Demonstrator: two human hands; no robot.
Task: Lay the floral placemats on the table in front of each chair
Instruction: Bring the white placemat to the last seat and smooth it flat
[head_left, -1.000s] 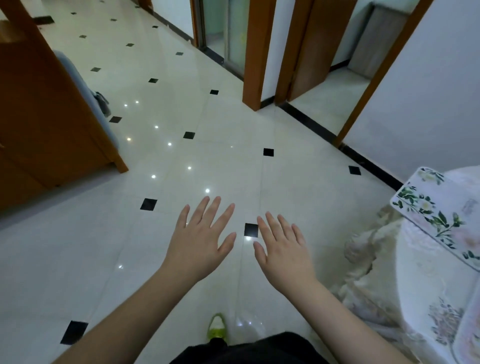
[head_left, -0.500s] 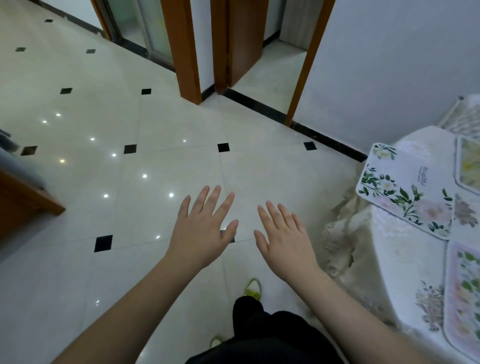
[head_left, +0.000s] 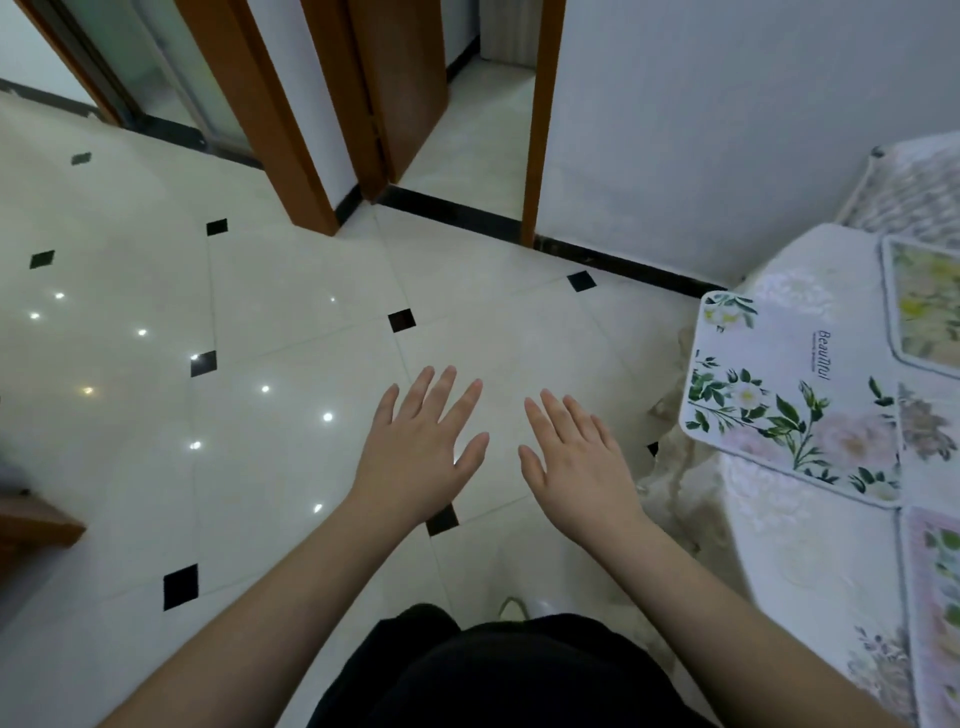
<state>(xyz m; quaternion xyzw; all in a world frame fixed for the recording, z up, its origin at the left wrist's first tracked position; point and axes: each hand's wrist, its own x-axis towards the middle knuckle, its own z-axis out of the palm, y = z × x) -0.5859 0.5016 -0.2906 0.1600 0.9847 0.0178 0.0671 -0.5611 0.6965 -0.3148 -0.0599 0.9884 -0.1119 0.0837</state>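
Three floral placemats, the nearest (head_left: 789, 400) overhanging the rim, lay flat along the cloth-covered counter (head_left: 779, 545), presumably one per seat, while the left hand (head_left: 415, 457) and right hand (head_left: 576, 462) hovered spread and empty above the floor (head_left: 260, 312).

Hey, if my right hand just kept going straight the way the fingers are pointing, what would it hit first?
Your right hand is open, empty, and points up and slightly left over bare floor tiles, away from the table. Nothing lies ahead until the wall by the doorway, though depth is uncertain.
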